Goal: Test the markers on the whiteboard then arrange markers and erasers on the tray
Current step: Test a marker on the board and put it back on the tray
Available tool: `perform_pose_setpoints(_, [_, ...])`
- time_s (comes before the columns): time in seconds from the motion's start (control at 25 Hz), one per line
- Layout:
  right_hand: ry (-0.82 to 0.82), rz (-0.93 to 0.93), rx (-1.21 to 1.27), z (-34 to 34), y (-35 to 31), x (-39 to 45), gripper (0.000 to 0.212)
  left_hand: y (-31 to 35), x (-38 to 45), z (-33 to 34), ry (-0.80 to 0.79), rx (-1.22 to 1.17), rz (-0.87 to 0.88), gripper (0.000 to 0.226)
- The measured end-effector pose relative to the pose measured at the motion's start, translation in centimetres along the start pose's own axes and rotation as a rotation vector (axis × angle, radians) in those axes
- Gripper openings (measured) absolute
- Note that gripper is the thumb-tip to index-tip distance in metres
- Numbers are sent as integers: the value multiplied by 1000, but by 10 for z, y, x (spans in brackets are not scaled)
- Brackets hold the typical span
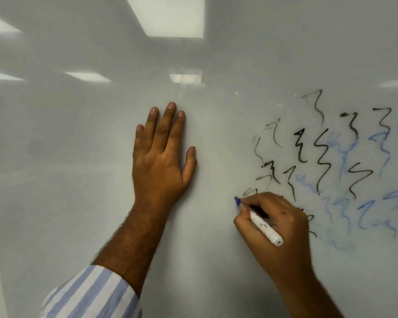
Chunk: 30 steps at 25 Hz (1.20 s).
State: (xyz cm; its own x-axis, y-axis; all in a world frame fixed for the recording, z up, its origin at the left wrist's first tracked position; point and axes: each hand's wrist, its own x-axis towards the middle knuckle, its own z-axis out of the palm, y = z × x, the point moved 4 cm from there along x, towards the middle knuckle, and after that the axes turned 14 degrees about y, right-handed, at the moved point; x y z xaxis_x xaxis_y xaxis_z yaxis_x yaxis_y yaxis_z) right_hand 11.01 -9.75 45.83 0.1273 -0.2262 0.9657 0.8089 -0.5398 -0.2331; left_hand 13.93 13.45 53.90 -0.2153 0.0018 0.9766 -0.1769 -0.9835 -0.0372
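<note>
**Marker test in progress: blue tip at the board**

Your right hand [274, 226] is clamped on the marker [262, 222], fingers pinching the barrel near the tip. Your left hand [163, 152] lies flat on the whiteboard [101, 134], fingers straight and together, well left of the marker.

Risks, as judged: the heel of your right hand sits over the black and blue squiggles [331, 161], so dragging it would likely smear them. A new stroke over old marks would be hard to read.

Orientation: the marker's long axis runs diagonally, blue tip up-left at the board, white butt end down-right towards you. The tray is out of view.
</note>
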Motion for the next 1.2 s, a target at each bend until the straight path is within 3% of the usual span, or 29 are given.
perform_pose_setpoints(0.2, [211,100,0,-21,23,-30,21,-1,-17,-3,-4,-2,-19,67])
perform_pose_setpoints(0.36, [107,-74,-106,-13,20,-39,22,1,-23,-3,0,4,-50,67])
perform_pose_setpoints(0.48, [176,-20,-134,-23,25,-40,19,2,-28,-5,-10,-7,-53,67])
perform_pose_setpoints(0.6, [-25,88,-48,-16,15,-41,15,3,-33,-6,-14,1,-45,67])
perform_pose_setpoints(0.68, [-37,169,45,-12,10,-26,16,3,-38,-8,-18,2,-48,68])
perform_pose_setpoints(0.8, [77,14,44,4,-4,19,20,3,-46,-10,-32,-6,-43,69])
perform_pose_setpoints(0.92, [-104,-121,22,37,-26,53,22,1,-51,-12,-51,-15,-43,68])
perform_pose_setpoints(1.04, [-145,-164,-18,40,-31,65,23,1,-53,-13,-54,-13,-35,69])
perform_pose_setpoints(1.2, [-172,-91,-41,24,-20,48,22,0,-55,-14,-56,-11,-23,68])
